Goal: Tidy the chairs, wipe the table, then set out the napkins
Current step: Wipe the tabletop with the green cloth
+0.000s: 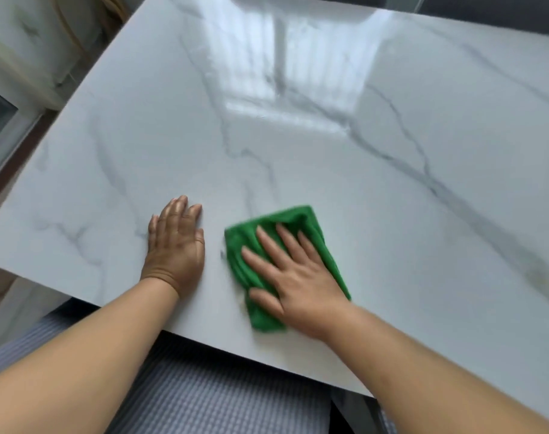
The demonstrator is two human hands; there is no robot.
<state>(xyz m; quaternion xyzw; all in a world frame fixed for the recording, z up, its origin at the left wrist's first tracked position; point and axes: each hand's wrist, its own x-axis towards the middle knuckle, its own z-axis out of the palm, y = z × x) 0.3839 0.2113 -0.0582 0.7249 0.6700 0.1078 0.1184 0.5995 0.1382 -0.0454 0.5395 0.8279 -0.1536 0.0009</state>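
Green cloth (301,227) flat on marble table (392,183)

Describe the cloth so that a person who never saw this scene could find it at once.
On the large white marble-pattern table, look near its front edge. There the right hand presses flat on a crumpled cloth, while the left hand rests on bare tabletop beside it. The cloth is bright green, the only coloured thing on the table.

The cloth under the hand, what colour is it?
Green. The cloth lies flat under the right hand on the table, clearest in the head view.
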